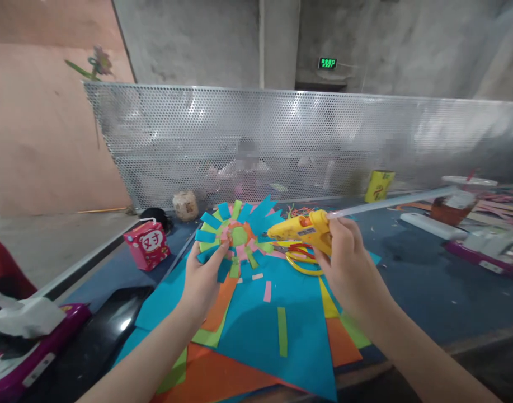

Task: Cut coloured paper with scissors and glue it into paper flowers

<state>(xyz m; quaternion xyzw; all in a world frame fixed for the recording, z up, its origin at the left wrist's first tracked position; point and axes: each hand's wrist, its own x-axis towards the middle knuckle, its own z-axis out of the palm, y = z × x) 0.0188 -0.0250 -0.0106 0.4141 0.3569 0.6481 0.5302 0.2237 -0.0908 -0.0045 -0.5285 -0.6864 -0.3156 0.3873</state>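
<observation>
Between thumb and fingers, my left hand pinches a flower of blue, green, pink and orange strips around a green centre. My right hand is wrapped round a yellow hot glue gun, its nozzle pointing left toward the flower. A long clear glue stick sticks out of its back end. Below the gun lie scissors with red handles and a pair with yellow handles. Under both hands, a blue sheet carries a green strip and a pink strip.
On the left are a pink drink carton, a black tray and a purple box with tissue. A perforated metal screen borders the table's far side. A plastic cup and yellow packet stand at right.
</observation>
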